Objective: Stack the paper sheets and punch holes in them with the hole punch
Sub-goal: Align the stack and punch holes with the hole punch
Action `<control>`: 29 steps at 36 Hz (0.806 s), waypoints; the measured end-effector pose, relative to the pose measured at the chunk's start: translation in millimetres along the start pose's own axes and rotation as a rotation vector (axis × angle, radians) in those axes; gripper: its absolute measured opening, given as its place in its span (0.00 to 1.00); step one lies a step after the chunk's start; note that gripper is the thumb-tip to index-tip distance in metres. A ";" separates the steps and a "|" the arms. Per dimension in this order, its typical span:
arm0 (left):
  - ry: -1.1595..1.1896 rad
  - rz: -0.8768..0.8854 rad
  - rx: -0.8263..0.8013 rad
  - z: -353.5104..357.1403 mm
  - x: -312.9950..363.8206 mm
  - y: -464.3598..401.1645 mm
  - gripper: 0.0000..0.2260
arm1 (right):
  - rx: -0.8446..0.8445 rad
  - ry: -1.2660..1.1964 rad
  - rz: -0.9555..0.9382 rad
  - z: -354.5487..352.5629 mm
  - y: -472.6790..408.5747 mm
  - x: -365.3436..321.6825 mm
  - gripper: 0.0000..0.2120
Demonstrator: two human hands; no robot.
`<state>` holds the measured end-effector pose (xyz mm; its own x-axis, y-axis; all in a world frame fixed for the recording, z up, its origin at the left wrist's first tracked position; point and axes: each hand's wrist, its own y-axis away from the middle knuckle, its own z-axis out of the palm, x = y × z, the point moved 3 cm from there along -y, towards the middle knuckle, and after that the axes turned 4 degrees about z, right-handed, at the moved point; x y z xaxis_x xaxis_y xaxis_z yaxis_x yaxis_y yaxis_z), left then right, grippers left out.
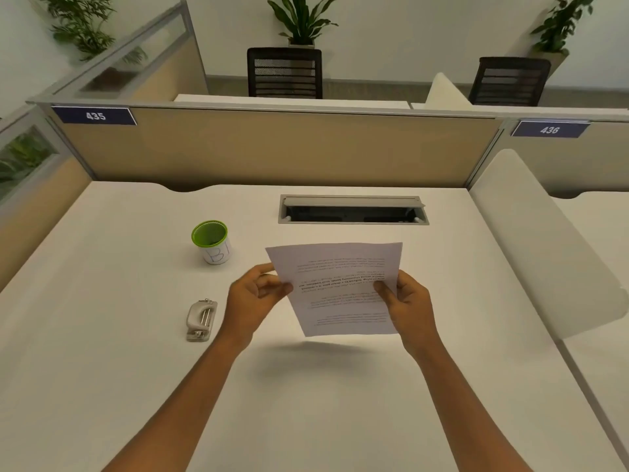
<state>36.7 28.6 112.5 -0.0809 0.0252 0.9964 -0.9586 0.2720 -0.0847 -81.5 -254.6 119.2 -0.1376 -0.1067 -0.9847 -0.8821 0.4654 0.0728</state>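
Note:
White paper sheets (337, 284) with printed text, upside down to me, are held in the air above the desk, casting a shadow below. My left hand (252, 301) pinches their left edge and my right hand (406, 304) grips the right edge, thumb on top. A small grey hole punch (200, 320) lies on the desk just left of my left wrist, not touched by either hand.
A green-rimmed white cup (211, 241) marked "B1" stands behind the punch. An open cable hatch (352, 210) is set into the white desk (102, 335) at the back. A beige partition (272, 148) closes the far side and a white divider (544, 240) rises on the right.

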 end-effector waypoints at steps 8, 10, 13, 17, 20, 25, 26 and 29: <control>-0.002 -0.133 0.004 30.4 -23.1 20.6 0.14 | 0.014 -0.129 0.061 12.2 10.4 20.6 0.11; -0.007 -0.132 0.035 32.2 -23.7 23.1 0.14 | 0.013 -0.145 0.070 13.4 11.8 25.1 0.11; -0.015 -0.152 0.047 33.4 -29.0 28.4 0.13 | 0.020 -0.172 0.121 17.2 15.3 35.2 0.12; -0.060 -0.193 0.044 35.3 -41.1 38.6 0.14 | 0.032 -0.169 0.174 19.8 21.2 48.8 0.13; -0.066 -0.210 0.059 36.1 -46.0 42.6 0.14 | 0.035 -0.162 0.174 19.4 24.1 51.6 0.14; -0.077 -0.201 0.063 34.6 -45.4 42.9 0.13 | 0.008 -0.149 0.186 17.0 26.4 49.9 0.15; -0.093 -0.186 0.058 34.1 -43.8 41.8 0.13 | 0.006 -0.146 0.175 14.8 25.1 46.6 0.15; -0.156 -0.118 0.035 31.3 -35.6 34.9 0.15 | 0.040 -0.134 0.095 1.9 17.7 28.0 0.16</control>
<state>-2.4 7.1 74.1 -0.0064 -0.1548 0.9879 -0.9725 0.2309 0.0298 -100.1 -247.7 92.6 -0.1556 0.0559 -0.9862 -0.8488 0.5031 0.1624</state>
